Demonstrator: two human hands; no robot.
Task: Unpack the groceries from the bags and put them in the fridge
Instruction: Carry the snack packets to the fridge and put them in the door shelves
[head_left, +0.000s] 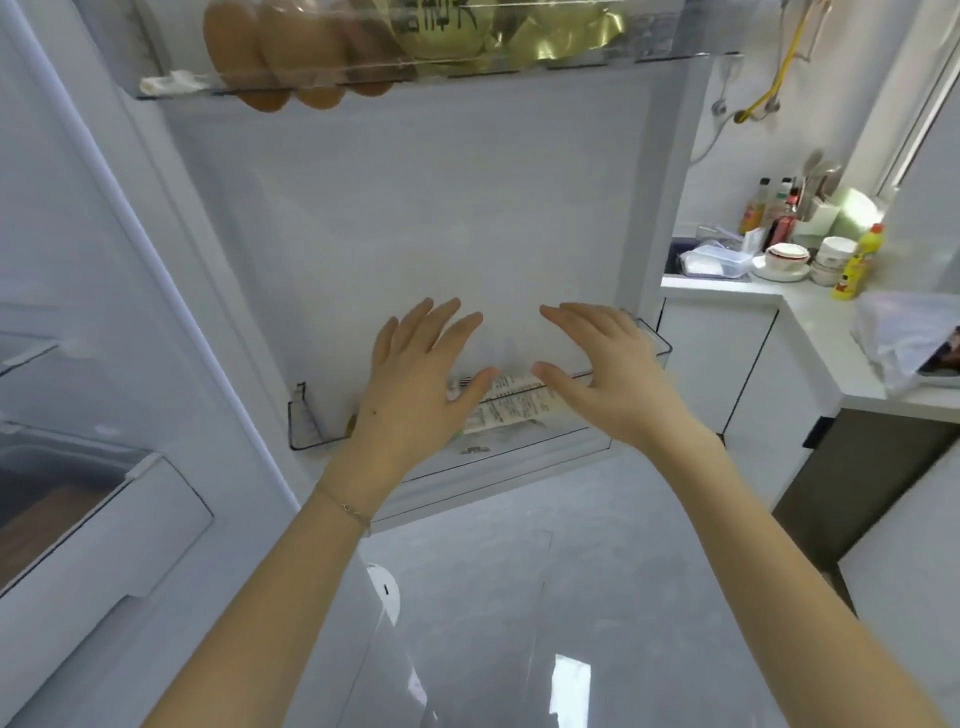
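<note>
1. the fingers (441, 317) of the left hand (415, 374) are held straight and spread apart, with nothing gripped in them.
2. the fingers (566, 314) of the right hand (608, 374) are likewise spread and relaxed, and nothing is held; both palms are turned toward the fridge door (441, 208).
3. between the two thumbs a white labelled package (514, 402) is seen lying in the lower door bin (306, 421); whether either thumb touches it cannot be told, as the view is blurred there.
4. a thin bracelet (348, 506) is worn on the left wrist.
5. the upper door bin (171, 85) is filled with brown bread rolls (270, 57) and a gold packet (519, 31) beside them.
6. a fridge drawer (104, 519) is seen at the left.
7. at the right, a white counter (800, 312) is loaded with a yellow bottle (854, 265) and a plastic bag (898, 332).
</note>
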